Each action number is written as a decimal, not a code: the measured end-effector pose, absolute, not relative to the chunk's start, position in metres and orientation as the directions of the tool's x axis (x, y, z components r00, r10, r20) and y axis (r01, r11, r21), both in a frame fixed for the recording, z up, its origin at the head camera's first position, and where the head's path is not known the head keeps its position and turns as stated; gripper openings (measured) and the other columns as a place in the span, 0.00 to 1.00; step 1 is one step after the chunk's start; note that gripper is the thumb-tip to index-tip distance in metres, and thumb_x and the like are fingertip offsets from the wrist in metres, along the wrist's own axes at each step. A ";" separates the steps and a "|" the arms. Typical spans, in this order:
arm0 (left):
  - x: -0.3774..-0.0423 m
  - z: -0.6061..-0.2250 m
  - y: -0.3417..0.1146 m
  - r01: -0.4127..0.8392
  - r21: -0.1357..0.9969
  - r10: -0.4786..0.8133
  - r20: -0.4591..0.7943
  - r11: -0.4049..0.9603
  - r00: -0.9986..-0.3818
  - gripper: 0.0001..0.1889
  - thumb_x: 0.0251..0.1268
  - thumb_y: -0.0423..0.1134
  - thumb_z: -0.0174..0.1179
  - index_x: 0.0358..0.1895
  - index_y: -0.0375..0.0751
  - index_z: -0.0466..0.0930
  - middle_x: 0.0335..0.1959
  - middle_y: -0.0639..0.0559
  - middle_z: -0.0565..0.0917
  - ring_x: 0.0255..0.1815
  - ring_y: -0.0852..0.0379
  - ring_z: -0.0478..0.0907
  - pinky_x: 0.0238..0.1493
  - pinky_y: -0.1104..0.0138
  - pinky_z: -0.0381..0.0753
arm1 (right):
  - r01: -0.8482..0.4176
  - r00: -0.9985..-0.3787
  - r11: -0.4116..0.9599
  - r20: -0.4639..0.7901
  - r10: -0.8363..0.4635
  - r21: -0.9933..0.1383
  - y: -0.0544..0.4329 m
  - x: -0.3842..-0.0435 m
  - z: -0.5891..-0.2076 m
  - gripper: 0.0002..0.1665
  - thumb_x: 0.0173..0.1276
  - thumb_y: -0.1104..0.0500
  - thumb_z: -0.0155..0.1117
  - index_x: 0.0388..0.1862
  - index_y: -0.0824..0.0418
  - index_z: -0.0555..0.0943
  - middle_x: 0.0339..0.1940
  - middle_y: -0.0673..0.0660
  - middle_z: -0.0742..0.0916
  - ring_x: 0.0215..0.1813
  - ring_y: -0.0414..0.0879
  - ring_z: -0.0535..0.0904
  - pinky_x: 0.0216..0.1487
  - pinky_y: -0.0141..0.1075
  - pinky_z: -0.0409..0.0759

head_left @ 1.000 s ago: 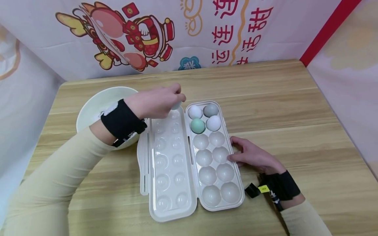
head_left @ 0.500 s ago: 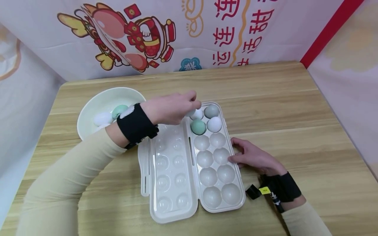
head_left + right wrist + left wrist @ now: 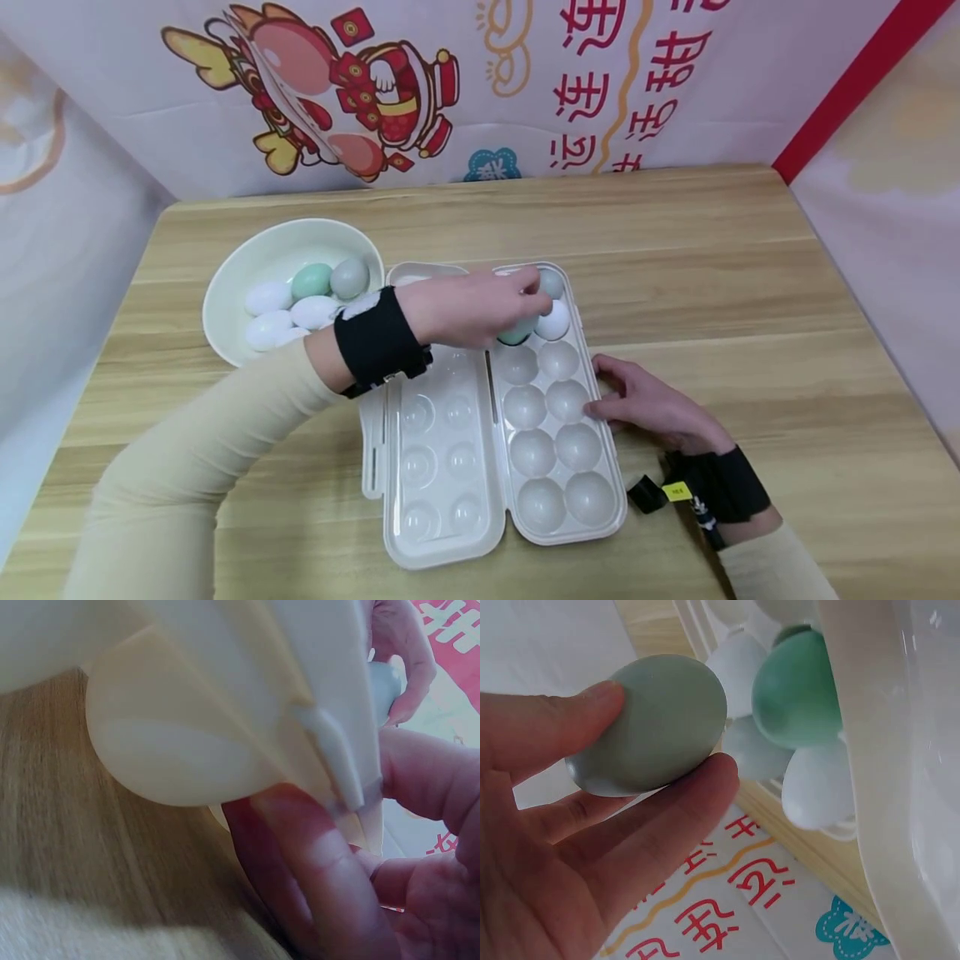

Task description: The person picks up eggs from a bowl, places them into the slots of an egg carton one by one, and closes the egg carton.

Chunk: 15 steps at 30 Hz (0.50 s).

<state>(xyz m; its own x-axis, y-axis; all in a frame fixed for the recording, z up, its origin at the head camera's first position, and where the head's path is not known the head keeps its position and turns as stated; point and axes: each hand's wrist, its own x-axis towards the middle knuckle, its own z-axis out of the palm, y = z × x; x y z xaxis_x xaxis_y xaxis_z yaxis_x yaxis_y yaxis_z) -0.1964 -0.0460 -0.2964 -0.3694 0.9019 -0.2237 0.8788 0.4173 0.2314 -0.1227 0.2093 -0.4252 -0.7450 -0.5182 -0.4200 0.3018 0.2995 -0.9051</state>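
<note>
Four eggs (image 3: 799, 694) (2 white, 1 green, 1 grey) sit in the far cups of the egg tray (image 3: 553, 454). My L hand (image 3: 476, 307) has thumb + fingers clamped on a grey-green egg (image 3: 656, 724), up above the tray's far end. My R hand (image 3: 652, 404) grips the tray's R edge, thumb at rim, fingers under. Open lid (image 3: 440, 435) lies L of tray; bowl (image 3: 266, 257) w/ more eggs (image 3: 311, 282) farther L.

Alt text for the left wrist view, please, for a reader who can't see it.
A person's left hand holds a smooth, oval, grey-green egg close to the camera. Beyond it, a bright green egg, a pale grey egg and two white eggs sit in a white plastic egg tray.
</note>
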 end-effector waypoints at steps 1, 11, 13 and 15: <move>-0.195 -0.298 -0.045 0.878 0.229 0.900 -0.235 0.419 -0.368 0.21 0.61 0.25 0.62 0.58 0.37 0.71 0.51 0.41 0.68 0.32 0.50 0.74 0.33 0.67 0.77 | 0.305 -0.745 0.297 -0.421 -0.517 -0.905 0.209 -0.122 -0.425 0.29 0.64 0.63 0.64 0.61 0.71 0.66 0.54 0.66 0.76 0.48 0.54 0.76 0.43 0.41 0.80; -0.188 -0.310 -0.038 0.923 0.106 0.911 -0.235 0.371 -0.339 0.19 0.62 0.25 0.60 0.56 0.41 0.74 0.48 0.45 0.70 0.26 0.52 0.74 0.27 0.67 0.75 | 0.304 -0.741 0.269 -0.405 -0.535 -0.914 0.210 -0.121 -0.427 0.31 0.65 0.64 0.64 0.63 0.72 0.64 0.54 0.67 0.76 0.47 0.53 0.79 0.43 0.42 0.81; -0.186 -0.312 -0.038 0.930 0.095 0.918 -0.223 0.355 -0.328 0.19 0.62 0.24 0.60 0.55 0.41 0.74 0.46 0.45 0.70 0.26 0.52 0.74 0.27 0.66 0.75 | 0.304 -0.740 0.268 -0.403 -0.538 -0.914 0.211 -0.122 -0.427 0.31 0.65 0.64 0.64 0.63 0.72 0.64 0.54 0.67 0.76 0.47 0.53 0.79 0.43 0.42 0.81; -0.184 -0.314 -0.038 0.936 0.091 0.925 -0.210 0.340 -0.315 0.18 0.62 0.24 0.59 0.54 0.41 0.74 0.45 0.45 0.71 0.27 0.52 0.74 0.28 0.66 0.75 | 0.304 -0.738 0.264 -0.402 -0.543 -0.915 0.211 -0.122 -0.428 0.31 0.65 0.64 0.64 0.63 0.72 0.64 0.54 0.68 0.76 0.47 0.54 0.79 0.43 0.42 0.81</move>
<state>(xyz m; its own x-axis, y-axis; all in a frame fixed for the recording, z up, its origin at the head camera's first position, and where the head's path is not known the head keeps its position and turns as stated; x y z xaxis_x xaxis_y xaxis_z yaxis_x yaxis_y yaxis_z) -0.1844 -0.0376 -0.3143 -0.3155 0.9253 -0.2104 0.9361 0.3398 0.0906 -0.1220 0.2109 -0.4275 -0.7378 -0.5425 -0.4017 0.3042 0.2640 -0.9153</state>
